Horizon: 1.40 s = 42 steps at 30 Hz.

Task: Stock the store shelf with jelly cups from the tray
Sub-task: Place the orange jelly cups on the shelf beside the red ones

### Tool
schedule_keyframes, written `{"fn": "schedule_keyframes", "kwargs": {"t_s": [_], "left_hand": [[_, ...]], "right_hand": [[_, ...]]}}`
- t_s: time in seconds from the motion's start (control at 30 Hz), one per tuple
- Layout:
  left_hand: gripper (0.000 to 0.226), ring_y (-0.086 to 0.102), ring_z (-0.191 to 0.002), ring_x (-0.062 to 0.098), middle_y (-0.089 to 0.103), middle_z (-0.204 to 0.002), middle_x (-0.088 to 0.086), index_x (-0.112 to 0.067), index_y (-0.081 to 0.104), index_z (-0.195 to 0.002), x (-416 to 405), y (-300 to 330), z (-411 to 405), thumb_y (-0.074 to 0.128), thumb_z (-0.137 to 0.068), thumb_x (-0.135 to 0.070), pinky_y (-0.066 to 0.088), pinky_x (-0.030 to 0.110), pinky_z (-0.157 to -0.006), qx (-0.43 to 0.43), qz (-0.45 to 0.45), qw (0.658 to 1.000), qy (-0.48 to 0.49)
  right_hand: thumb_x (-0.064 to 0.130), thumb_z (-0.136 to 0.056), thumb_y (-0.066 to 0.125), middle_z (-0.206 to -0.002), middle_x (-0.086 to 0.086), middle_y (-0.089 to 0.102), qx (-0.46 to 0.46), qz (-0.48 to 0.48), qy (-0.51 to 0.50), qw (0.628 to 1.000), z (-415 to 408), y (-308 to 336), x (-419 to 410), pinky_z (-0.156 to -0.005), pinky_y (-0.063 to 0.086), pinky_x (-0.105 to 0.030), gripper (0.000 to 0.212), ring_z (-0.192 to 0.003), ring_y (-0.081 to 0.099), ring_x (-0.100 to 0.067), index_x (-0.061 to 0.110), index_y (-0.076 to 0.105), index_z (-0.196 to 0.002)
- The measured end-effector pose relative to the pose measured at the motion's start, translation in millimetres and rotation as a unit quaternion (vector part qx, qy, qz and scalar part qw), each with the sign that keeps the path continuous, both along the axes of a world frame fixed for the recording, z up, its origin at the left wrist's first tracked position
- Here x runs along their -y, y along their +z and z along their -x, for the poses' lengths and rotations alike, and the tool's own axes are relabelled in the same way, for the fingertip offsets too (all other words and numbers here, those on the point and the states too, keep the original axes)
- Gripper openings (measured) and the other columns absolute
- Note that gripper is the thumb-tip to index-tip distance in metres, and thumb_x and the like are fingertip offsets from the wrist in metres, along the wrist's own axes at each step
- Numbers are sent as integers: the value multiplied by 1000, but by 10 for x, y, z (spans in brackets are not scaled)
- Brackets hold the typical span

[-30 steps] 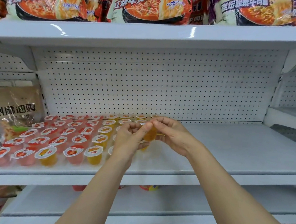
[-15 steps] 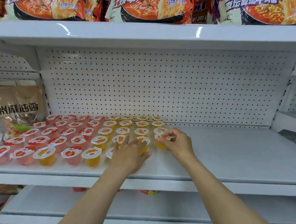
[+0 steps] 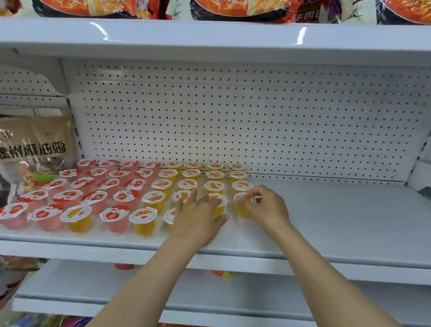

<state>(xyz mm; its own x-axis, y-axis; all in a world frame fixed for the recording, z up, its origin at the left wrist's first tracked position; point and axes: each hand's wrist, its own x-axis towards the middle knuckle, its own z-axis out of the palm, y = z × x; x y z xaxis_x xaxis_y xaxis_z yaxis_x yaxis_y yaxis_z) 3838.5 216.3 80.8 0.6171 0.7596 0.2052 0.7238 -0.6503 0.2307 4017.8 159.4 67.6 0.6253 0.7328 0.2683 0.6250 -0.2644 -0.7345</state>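
- On the middle shelf [image 3: 340,213], both hands are now working at the front-right corner of the jelly cup block; 1 s ago they were raised together, holding an orange cup between them just above the shelf.
- Right hand [image 3: 266,205] is pinching the lid rim of the front orange cup [image 3: 241,207] in the far-right column w/ thumb and fingertips, other fingers curled; cup is now sitting on the shelf, so the placement looks done or nearly so.
- Left hand [image 3: 200,215] is lying w/ fingers spread, loosely straight, over the neighbouring cup [image 3: 218,204], thumb at its base; appears to be steadying, not gripping.
- Jelly cups [image 3: 124,190]: red ones at left, orange at right, all upright in rows; approx. right half of the shelf is bare.
- Tray: not in view.
- Judgement: one more cup is being added to the front row; stocking is well short of complete, more trips to the tray needed.
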Motion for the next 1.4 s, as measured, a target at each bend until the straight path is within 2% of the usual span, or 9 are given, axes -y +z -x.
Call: {"fn": "schedule_keyframes", "kwargs": {"t_s": [0.1,0.2,0.3,0.4,0.73,0.87,1.13,1.27,1.4], "left_hand": [[50,20,-148,24,45,-150,-5,-35,46,-141,-35,114,130,50,-95,-53,23,46,-117,60,-41,997,1],[53,46,-130,28,60,-133,4,-27,56,-135,-116,308,424,67,-86,-44,41,38,-102,174,-62,983,25],[55,55,-116,30,66,-122,7,-25,58,-131,-247,489,829,73,-81,-40,44,37,-93,222,-84,968,79],[56,56,-115,31,66,-120,8,-23,56,-133,-340,615,1314,72,-82,-41,46,39,-92,243,-112,956,118],[51,58,-107,33,63,-115,9,-32,58,-128,-293,766,3174,76,-80,-36,53,46,-85,198,-152,935,251],[50,57,-111,36,62,-121,12,-27,55,-134,-186,671,3875,62,-89,-48,54,45,-84,181,-168,918,311],[47,56,-110,39,61,-116,12,-27,56,-132,58,303,5048,57,-90,-48,53,46,-83,144,-121,891,413],[47,52,-116,37,59,-122,12,-26,55,-133,76,43,5493,56,-92,-49,49,46,-88,143,-93,873,458],[51,51,-119,38,58,-127,13,-25,52,-136,-13,-304,5890,55,-92,-51,49,49,-91,130,-59,855,498]], "right_hand": [[52,-87,66,-115,4,66,83,-17,-1,996,126,243,-16,-85,47,-30,31,-110,60,-18,27,67,-105],[50,-90,62,-120,1,66,146,-41,36,988,378,551,-136,-90,45,-31,36,-117,57,-21,25,67,-116],[53,-91,59,-133,0,60,190,-26,96,977,754,806,-312,-99,44,-36,43,-127,49,-21,28,61,-126],[54,-92,58,-142,-2,54,224,-14,164,961,1248,980,-476,-106,39,-39,51,-134,43,-23,26,55,-134],[56,-94,52,-151,-5,43,265,-2,286,921,3030,1127,-865,-110,35,-40,57,-140,36,-25,27,47,-142],[56,-97,45,-145,-6,49,261,-14,340,903,3737,988,-959,-106,37,-40,54,-135,41,-28,23,51,-139],[54,-100,44,-145,-6,48,240,-2,451,860,5033,655,-1081,-99,37,-34,54,-134,42,-25,19,48,-141],[59,-98,42,-142,-3,51,254,16,480,840,5543,405,-1251,-99,46,-43,56,-129,47,-25,22,49,-139],[61,-97,42,-142,0,50,250,39,529,810,6018,43,-1529,-100,46,-43,59,-130,46,-23,23,47,-141]]}}
